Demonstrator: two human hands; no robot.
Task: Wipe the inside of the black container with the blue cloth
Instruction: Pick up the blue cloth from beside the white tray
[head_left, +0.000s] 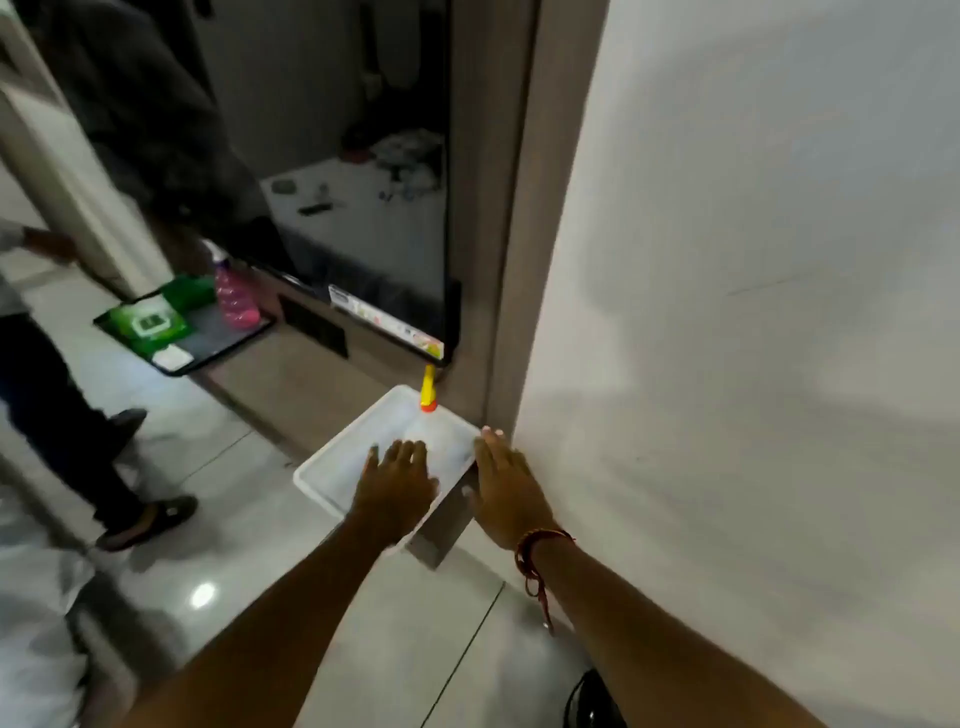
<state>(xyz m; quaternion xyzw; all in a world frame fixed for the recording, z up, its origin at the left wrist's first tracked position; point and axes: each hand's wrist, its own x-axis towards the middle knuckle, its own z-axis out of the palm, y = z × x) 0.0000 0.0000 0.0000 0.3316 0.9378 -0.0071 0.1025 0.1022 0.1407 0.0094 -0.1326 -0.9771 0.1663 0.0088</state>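
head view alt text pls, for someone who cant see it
Two bare hands reach down to a white tray on a glossy tiled floor: the left hand spread over it, the right hand at its right edge beside a white wall. A yellow-capped bottle stands at the tray's far end; another person's legs are at left.

You have one view only, from your head; it looks forward and down past both arms to a white tray (332, 470) near the floor (218, 519); a wall (753, 312) fills its right side.
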